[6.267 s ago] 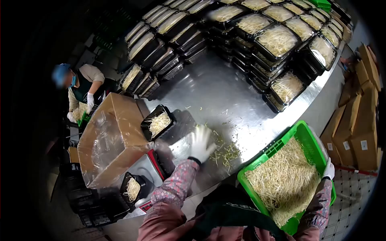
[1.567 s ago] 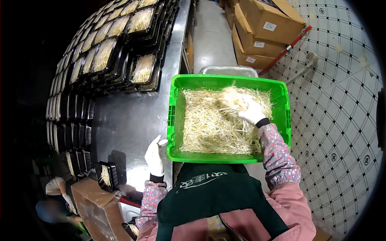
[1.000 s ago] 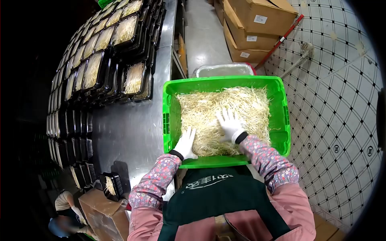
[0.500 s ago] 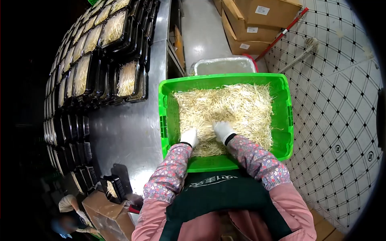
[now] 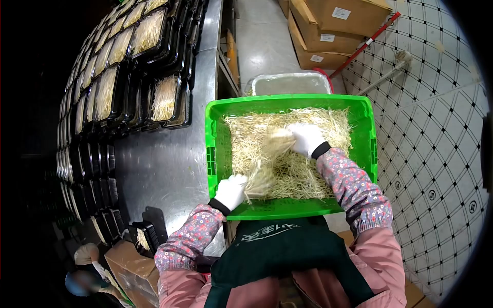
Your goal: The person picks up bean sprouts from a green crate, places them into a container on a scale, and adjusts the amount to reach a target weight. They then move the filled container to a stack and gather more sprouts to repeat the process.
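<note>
A green plastic crate [image 5: 290,209] in front of me holds a thick bed of pale bean sprouts [image 5: 303,177]. My left hand [image 5: 230,191], in a white glove, is closed on a bunch of sprouts at the crate's near left corner. My right hand [image 5: 307,138], also gloved in white, grips another bunch above the middle of the bed. Both bunches are slightly blurred by motion. The fingertips are partly hidden by the sprouts.
To the left, a steel table [image 5: 159,164] carries many stacked black trays [image 5: 164,100] of sprouts. Behind the crate sits a pale tub [image 5: 291,84]. Cardboard boxes [image 5: 341,31] and a red pole [image 5: 367,45] lie beyond. Another person [image 5: 87,274] is at lower left.
Both hands have come up out of the sprouts with bunches in them. The left moved left and toward me; the right moved right and away.
</note>
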Demonstrator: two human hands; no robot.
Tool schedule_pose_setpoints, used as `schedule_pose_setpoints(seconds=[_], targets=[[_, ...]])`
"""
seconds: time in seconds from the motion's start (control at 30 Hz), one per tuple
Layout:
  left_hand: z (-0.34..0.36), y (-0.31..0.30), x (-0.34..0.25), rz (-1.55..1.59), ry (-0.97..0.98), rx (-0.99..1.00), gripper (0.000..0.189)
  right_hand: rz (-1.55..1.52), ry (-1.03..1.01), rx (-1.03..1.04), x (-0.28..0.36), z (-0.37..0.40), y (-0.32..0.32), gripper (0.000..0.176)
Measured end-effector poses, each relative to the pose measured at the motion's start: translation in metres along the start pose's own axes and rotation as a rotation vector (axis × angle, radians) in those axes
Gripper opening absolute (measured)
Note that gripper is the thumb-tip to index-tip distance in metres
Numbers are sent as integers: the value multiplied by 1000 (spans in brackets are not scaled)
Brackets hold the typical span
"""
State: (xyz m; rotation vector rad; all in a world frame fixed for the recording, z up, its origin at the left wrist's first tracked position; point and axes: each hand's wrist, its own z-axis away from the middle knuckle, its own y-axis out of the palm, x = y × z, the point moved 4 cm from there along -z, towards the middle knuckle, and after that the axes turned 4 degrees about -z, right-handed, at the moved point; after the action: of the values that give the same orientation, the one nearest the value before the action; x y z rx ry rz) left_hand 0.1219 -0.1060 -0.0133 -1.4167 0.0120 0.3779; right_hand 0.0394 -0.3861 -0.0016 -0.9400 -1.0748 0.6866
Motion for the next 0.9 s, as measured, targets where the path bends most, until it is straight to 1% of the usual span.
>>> schedule_pose_setpoints(seconds=[0.03, 0.1, 0.13, 0.17, 0.2, 0.23, 0.27, 0.3, 0.37, 0.4, 0.43, 0.47, 0.5, 0.53, 0.6, 0.63, 0.67, 0.7, 0.73, 0.77, 0.8, 0.83, 0.87, 0.9], targets=[[5, 4, -1, -53, 12, 36, 26, -37, -41, -71, 6, -3, -9, 19], [5, 21, -7, -9, 65, 63, 28, -119, -115, -214, 20, -7, -14, 19], [-2, 12, -18, 38, 114, 36, 39, -135, -171, -274, 30, -11, 2, 19], [-6, 7, -29, 81, 95, 146, 55, -82, -147, -165, 41, -14, 25, 20], [-11, 11, -34, 111, 102, 161, 62, -31, -68, 80, 52, -17, 47, 25], [-15, 13, -36, 142, 110, 176, 69, 44, -24, 265, 63, -16, 68, 39], [-22, 12, -33, 223, 69, 294, 68, 128, -55, 256, 57, -9, 104, 57], [-31, 14, -25, 289, -22, 341, 70, 211, -85, 247, 50, -2, 134, 75], [-48, 12, -7, 362, -53, 63, 86, 226, -58, 242, 46, 15, 128, 99], [-57, 18, 0, 308, -96, 12, 99, 239, -45, 243, 43, 22, 122, 111], [-64, 26, 6, 254, -138, -37, 112, 239, -19, 296, 39, 28, 119, 117], [-71, 39, 9, 206, -163, 71, 133, 241, 7, 342, 34, 30, 114, 124], [-75, 55, 11, 236, -193, 157, 134, 245, 33, 383, 28, 30, 110, 130], [-80, 67, 12, 262, -222, 243, 136, 323, -4, 290, 25, 35, 115, 127], [-87, 81, 7, 266, -305, 402, 138, 231, 79, 359, 20, 34, 129, 128], [-89, 84, 6, 310, -360, 426, 136, 182, 121, 394, 18, 34, 132, 128], [-90, 87, 7, 351, -418, 453, 134, 173, 158, 369, 17, 36, 133, 94], [-89, 91, 8, 390, -477, 480, 132, 120, 163, 374, 13, 37, 138, 81], [-87, 89, 4, 297, -461, 388, 101, 65, 167, 376, 7, 37, 144, 69], [-86, 91, 6, 311, -473, 431, 89, 11, 170, 378, 1, 37, 147, 57], [-84, 86, 5, 327, -484, 475, 78, -5, 141, 321, 2, 40, 138, 32], [-81, 73, 1, 346, -496, 520, 67, -7, 86, 286, 2, 43, 129, 29], [-77, 53, -7, 354, -460, 417, 42, -9, 30, 252, -1, 45, 118, 25], [-73, 45, -12, 344, -438, 406, 42, -11, -26, 219, -6, 47, 112, 23]])
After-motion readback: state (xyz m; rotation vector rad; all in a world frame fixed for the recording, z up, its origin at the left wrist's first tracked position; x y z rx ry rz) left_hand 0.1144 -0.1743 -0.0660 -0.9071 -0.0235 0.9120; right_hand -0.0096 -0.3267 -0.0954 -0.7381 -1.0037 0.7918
